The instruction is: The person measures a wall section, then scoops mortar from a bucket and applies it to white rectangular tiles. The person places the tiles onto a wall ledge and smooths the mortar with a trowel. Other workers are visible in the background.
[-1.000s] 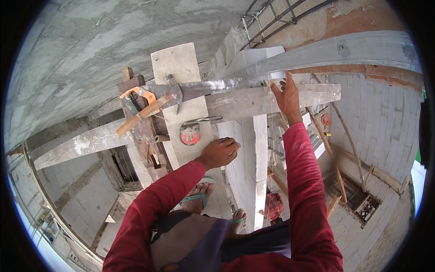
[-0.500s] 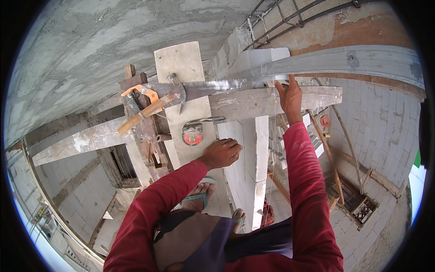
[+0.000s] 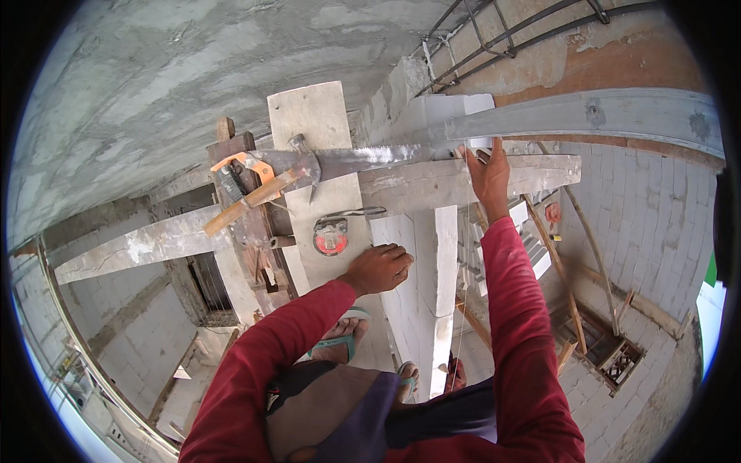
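Overhead, just beyond the right grip (image 3: 490, 176), the grey beam (image 3: 587, 112) runs with its long axis crosswise, one end near the fingertips and the rest stretching away to the right, bowed by the lens. The right grip's thumb and forefinger stand apart, tips at or just under the beam's lower edge; whether they touch it is unclear. The left grip (image 3: 378, 270) is curled beside the long pale board (image 3: 309, 104), and whether anything is inside it cannot be told. Crossing behind the right grip is a rough, weathered plank (image 3: 413, 184). To that grip's left lies the handsaw (image 3: 386, 157), its toothed blade pointing toward it, with a wooden-handled claw hammer (image 3: 255, 201) slanting across. Beyond the left grip, a rounded red-and-black tape measure (image 3: 332, 238) sits on the board. Dark, thin steel bars (image 3: 482, 38) project above the beam, over a brown, patchy surface.
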A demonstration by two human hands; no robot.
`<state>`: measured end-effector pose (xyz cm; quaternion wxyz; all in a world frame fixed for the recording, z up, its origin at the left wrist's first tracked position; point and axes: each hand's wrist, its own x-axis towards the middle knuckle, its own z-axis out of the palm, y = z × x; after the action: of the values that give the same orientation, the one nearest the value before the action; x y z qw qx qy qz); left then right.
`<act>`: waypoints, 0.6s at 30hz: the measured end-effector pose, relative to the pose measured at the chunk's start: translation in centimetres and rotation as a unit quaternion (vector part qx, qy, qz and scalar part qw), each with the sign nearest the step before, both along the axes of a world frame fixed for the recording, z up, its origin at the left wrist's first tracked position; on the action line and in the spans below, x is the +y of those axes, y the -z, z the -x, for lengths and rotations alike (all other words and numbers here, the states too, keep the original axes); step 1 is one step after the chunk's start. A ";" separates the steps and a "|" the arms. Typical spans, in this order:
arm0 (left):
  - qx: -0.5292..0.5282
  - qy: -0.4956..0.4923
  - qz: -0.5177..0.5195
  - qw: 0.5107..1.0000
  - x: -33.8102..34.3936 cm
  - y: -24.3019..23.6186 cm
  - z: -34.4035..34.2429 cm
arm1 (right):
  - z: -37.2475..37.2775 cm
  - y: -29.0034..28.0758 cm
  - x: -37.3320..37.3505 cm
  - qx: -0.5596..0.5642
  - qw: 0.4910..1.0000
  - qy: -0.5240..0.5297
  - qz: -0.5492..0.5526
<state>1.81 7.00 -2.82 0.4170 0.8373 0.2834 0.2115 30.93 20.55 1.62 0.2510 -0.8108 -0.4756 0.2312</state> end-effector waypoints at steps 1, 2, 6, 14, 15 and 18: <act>0.000 0.000 -0.003 1.000 0.0 0.0 0.0 | 0.2 0.2 0.0 0.009 1.000 0.008 -0.004; -0.001 0.000 -0.007 1.000 -0.1 0.0 0.0 | 0.3 0.4 0.1 0.033 0.999 0.022 -0.021; -0.010 0.000 -0.024 1.000 -0.1 0.2 0.0 | 0.8 1.5 0.2 0.054 0.993 0.041 -0.096; -0.013 0.017 -0.015 1.000 0.1 0.0 0.0 | 1.9 1.7 0.1 0.083 0.987 0.101 -0.098; -0.016 0.016 -0.013 1.000 0.1 -0.1 0.0 | 2.1 1.7 0.0 0.078 0.986 0.105 -0.105; -0.014 0.002 -0.015 1.000 0.1 -0.2 0.0 | 2.2 1.7 -0.4 0.090 0.981 0.137 -0.102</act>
<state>1.79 7.06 -2.62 0.4089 0.8408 0.2727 0.2269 28.72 20.20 -0.05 0.4031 -0.8144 -0.3566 0.2169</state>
